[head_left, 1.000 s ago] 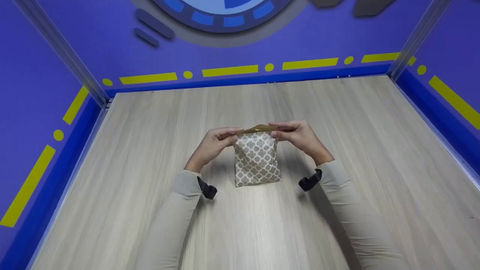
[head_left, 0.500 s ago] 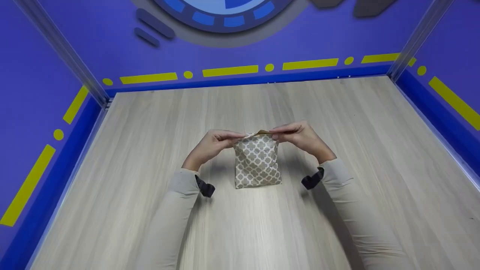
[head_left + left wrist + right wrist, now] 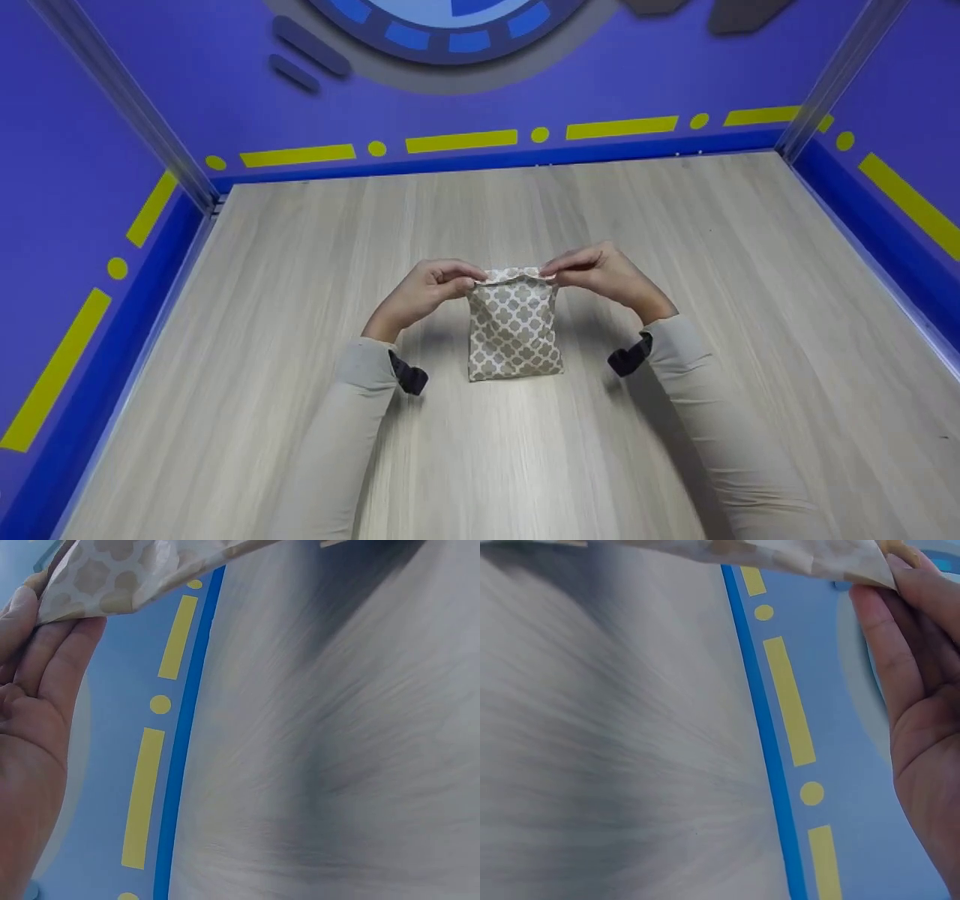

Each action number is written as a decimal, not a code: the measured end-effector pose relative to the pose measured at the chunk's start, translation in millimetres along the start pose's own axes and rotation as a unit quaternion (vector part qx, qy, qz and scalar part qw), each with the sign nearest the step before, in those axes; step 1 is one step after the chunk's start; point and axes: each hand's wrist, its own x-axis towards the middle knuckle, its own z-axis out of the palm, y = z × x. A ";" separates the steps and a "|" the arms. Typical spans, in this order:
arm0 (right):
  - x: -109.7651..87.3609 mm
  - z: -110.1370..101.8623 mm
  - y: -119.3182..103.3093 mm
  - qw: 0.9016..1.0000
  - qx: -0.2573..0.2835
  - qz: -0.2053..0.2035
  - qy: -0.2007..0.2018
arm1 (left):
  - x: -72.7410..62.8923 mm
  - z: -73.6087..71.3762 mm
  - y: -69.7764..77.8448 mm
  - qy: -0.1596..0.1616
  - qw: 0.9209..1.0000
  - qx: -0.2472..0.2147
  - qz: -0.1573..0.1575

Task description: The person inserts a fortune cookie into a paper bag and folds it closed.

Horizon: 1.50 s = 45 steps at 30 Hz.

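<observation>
A small paper bag with a beige and white quatrefoil pattern stands between the two hands in the head view. Its top edge is folded over toward the person, so the patterned back shows as a strip along the top. My left hand pinches the upper left corner of the bag between thumb and fingers. The upper right corner is pinched by my right hand. In the left wrist view the bag's side slants up from the fingers; the right wrist view shows its edge at the thumb. The bag's contents are hidden.
A wood-grain table lies under the bag and arms. Blue panels with yellow dashes wall it at the back and both sides, joined by metal posts at the corners. Black straps with small mounts sit at both wrists.
The brown inner rim that showed at the bag's mouth has turned over toward the person, and the top now lies folded down. Both hands shifted slightly with it, keeping hold of the corners.
</observation>
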 end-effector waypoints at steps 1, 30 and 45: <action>-0.1 -0.4 0.0 1.000 -0.010 0.003 -0.001 | -0.2 0.2 -0.6 0.001 1.000 -0.001 0.000; 6.0 15.0 -2.3 0.997 -0.029 0.031 0.066 | 7.0 27.7 -2.5 0.185 0.982 0.018 -0.043; 17.6 36.7 -16.8 0.997 -0.066 0.036 0.021 | 7.3 32.7 2.1 0.179 0.983 0.005 -0.035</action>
